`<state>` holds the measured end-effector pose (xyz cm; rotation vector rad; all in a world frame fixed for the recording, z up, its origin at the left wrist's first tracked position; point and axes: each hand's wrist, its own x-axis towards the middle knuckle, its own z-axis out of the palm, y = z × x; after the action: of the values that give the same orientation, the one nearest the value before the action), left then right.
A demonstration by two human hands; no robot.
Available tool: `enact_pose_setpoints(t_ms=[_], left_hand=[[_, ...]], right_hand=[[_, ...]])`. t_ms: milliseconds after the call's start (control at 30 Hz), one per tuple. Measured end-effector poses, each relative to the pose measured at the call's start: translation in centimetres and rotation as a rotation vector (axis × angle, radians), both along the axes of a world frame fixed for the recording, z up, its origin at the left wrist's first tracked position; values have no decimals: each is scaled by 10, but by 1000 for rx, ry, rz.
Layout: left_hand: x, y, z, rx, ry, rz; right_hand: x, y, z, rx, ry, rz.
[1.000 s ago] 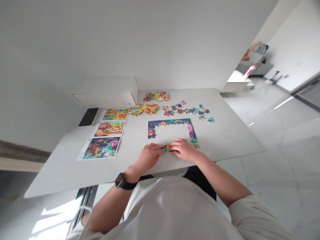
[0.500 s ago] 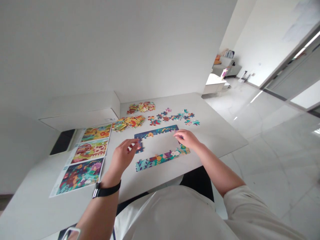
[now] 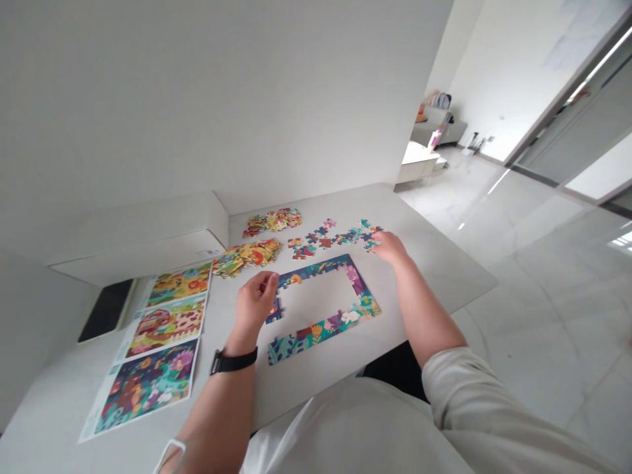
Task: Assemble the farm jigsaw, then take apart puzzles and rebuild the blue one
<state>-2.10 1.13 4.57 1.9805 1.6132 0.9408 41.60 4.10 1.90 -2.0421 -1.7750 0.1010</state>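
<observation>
A partly joined jigsaw puzzle border lies on the table, with dark blue, purple and teal pieces around a bare middle. There is a gap in its left side. My left hand is closed at the upper left corner of the border, thumb against curled fingers; whatever is between them is hidden. Farther back to the right, my right hand has its fingertips pinched on a puzzle piece at the edge of the loose teal and blue pieces. More loose pieces lie behind the border.
Two piles of pieces, a yellow-orange pile and a red-yellow pile, are at the back left. A sheet with three printed pictures lies left, beside a dark phone-like slab. A white box stands against the wall.
My right hand has moved from the border's right side back and right to the loose pieces, uncovering that side. My left hand remains at the left corner, its fingers more curled. The camera view has shifted.
</observation>
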Motion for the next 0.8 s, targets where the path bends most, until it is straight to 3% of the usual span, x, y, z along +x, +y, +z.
enact_pose_setpoints(t_ms=[100,200,300,367,533,800], left_hand=[[-10,-1,-10,27,-8,32],[-18,-2,-16,36,4,61],[-19,-4,-19,33,35,38],[-17,-6,-21,28,56,12],[-14,-6,-26,7,66,15],[-14,-5,-32,3,73,3]], right_hand=[[6,8,-9,135,61,-258],[4,6,-18,258,68,-285],[2,1,-22,269,69,-255],[2,0,-21,184,68,-272],[-6,-2,-9,-201,-23,-319],[-12,-5,3,-261,-8,-285]])
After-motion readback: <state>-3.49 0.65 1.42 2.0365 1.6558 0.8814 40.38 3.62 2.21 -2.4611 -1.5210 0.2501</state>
